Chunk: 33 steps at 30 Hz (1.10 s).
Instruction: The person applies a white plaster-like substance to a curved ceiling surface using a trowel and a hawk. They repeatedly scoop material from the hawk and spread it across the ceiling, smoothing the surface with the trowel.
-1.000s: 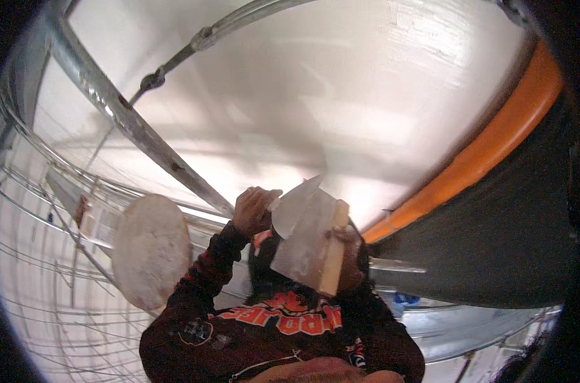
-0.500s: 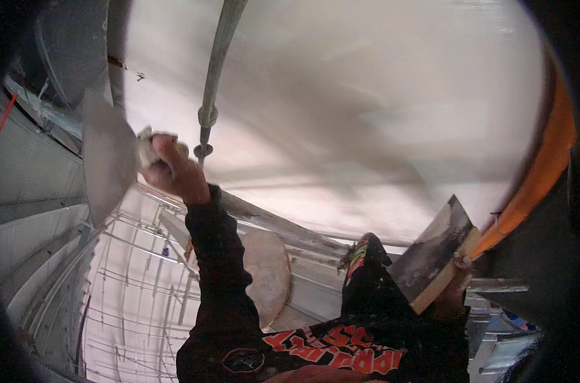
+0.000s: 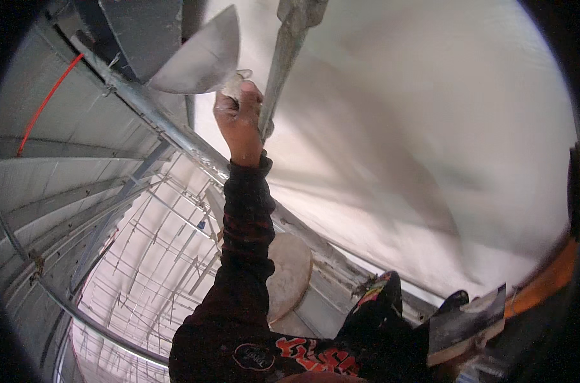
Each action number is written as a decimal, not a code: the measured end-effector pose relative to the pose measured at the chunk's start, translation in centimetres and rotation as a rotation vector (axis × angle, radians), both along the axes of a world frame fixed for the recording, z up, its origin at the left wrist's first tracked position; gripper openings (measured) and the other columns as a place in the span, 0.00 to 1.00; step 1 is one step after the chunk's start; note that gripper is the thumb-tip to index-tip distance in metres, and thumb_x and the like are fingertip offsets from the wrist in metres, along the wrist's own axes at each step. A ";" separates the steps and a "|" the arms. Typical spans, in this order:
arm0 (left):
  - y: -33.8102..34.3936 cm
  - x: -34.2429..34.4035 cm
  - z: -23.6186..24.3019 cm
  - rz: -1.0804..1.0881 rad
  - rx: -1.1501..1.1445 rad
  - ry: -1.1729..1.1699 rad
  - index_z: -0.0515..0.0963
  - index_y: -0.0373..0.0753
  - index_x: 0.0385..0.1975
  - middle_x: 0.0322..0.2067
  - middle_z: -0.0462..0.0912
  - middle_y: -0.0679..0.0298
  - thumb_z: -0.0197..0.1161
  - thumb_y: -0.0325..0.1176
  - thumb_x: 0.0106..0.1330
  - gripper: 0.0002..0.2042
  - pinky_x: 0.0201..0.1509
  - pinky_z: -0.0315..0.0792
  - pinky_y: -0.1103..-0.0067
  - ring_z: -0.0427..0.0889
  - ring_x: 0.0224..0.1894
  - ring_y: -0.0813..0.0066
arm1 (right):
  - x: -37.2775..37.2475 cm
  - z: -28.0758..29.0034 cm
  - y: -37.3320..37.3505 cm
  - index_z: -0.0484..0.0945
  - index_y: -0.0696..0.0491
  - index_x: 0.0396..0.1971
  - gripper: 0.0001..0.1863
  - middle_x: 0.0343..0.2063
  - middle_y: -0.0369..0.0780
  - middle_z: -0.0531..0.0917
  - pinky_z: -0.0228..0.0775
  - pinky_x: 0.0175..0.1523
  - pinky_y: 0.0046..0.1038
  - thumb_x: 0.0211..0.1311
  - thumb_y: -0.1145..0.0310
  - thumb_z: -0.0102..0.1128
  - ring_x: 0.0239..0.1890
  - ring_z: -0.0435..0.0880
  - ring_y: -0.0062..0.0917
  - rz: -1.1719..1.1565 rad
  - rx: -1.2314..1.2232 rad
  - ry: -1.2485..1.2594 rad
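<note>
My left hand [image 3: 239, 121] is raised at the upper middle, its fingers closed around the whitish, crusted handle of a trowel [image 3: 197, 54]. The trowel's broad grey metal blade points up and left, overlapping a dark panel beside the pale wall surface. At the lower right is a flat rectangular board [image 3: 467, 319], dark-faced with pale plaster-like smears and a light, wood-coloured edge. My right hand [image 3: 456, 366] grips it from below, mostly hidden in shadow.
A large pale surface [image 3: 398, 127] fills the upper right. A grey metal pole [image 3: 287, 57] crosses it beside my left hand. A round pale board [image 3: 291, 277] lies by my left arm. Scaffold bars [image 3: 137, 274], corrugated sheeting and a red cord [image 3: 47, 105] are at left.
My left hand and trowel have moved up and right, the blade tilting over. My right hand and the board have shifted lower. The whole view has turned somewhat.
</note>
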<state>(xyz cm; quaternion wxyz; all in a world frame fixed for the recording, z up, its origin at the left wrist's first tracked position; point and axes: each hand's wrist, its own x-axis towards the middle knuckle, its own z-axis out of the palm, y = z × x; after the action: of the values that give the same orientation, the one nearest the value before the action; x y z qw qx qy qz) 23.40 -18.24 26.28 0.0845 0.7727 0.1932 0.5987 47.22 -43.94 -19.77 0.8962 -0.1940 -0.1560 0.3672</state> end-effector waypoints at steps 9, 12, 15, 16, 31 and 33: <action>-0.5 0.6 -0.6 -0.041 -0.080 -0.114 0.74 0.36 0.43 0.25 0.77 0.67 0.58 0.29 0.67 0.08 0.13 0.62 0.90 0.71 0.17 0.87 | 9.9 4.0 8.6 0.65 0.57 0.43 0.15 0.37 0.39 0.73 0.70 0.49 0.29 0.56 0.70 0.52 0.41 0.77 0.29 -0.006 0.050 -0.218; 0.3 -0.5 -0.2 -0.056 -0.035 -0.101 0.73 0.34 0.45 0.25 0.75 0.69 0.59 0.33 0.67 0.12 0.21 0.66 0.89 0.73 0.22 0.85 | 10.4 3.4 9.6 0.65 0.57 0.44 0.16 0.38 0.39 0.73 0.70 0.50 0.29 0.56 0.70 0.52 0.42 0.77 0.29 0.048 0.060 -0.228; 0.6 -1.1 -0.4 0.115 0.039 -0.039 0.74 0.35 0.41 0.26 0.74 0.69 0.60 0.41 0.68 0.14 0.26 0.67 0.86 0.73 0.23 0.82 | 10.8 2.3 9.1 0.64 0.57 0.45 0.17 0.38 0.39 0.72 0.70 0.51 0.30 0.56 0.70 0.53 0.42 0.76 0.29 0.094 0.053 -0.226; 0.7 -1.4 -0.4 0.188 0.065 -0.007 0.74 0.35 0.39 0.26 0.74 0.69 0.59 0.42 0.68 0.15 0.26 0.67 0.85 0.73 0.23 0.82 | 10.7 1.9 9.0 0.64 0.57 0.45 0.17 0.39 0.40 0.72 0.70 0.51 0.30 0.56 0.70 0.53 0.42 0.76 0.29 0.112 0.052 -0.218; 0.2 -0.2 -0.9 0.067 0.019 -0.214 0.71 0.34 0.39 0.30 0.73 0.63 0.59 0.28 0.64 0.07 0.26 0.71 0.80 0.74 0.31 0.71 | 11.2 1.0 7.1 0.62 0.58 0.50 0.21 0.43 0.41 0.72 0.69 0.55 0.30 0.57 0.71 0.55 0.46 0.76 0.29 0.145 0.060 -0.245; 0.2 -0.2 -1.1 -0.010 -0.023 -0.177 0.71 0.36 0.39 0.29 0.72 0.64 0.59 0.29 0.65 0.08 0.25 0.70 0.80 0.74 0.31 0.71 | 10.7 1.0 7.6 0.62 0.58 0.50 0.22 0.43 0.42 0.72 0.69 0.55 0.30 0.57 0.71 0.55 0.46 0.76 0.29 0.154 0.070 -0.211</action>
<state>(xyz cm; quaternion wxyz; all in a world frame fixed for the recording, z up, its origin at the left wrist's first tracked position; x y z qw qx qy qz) 23.18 -18.02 25.18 0.1132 0.7166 0.1881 0.6620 57.93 -36.39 -18.77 0.8502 -0.1873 -0.2765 0.4069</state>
